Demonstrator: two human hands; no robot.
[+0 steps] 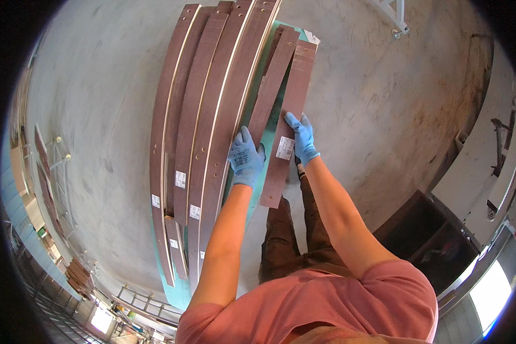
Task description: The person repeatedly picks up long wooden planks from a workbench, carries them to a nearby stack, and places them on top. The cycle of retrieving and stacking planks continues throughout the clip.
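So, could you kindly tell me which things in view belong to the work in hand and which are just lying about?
Seem part of the work:
rightmost brown board, in the right hand
neighbouring brown board, by the left hand
long brown boards, alongside
teal surface, underneath

Seem to be just lying about:
white metal frame, upper right
dark box-like thing, lower right

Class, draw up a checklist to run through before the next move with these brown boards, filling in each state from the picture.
1. Left hand and right hand gloved: ok.
2. Right hand gripping the rightmost board: ok, thumb over its face.
3. Left hand's grip on the narrower board: cannot tell.
4. Those two boards flush: not ok, a gap separates them.
5. Rightmost board's label facing up: ok.
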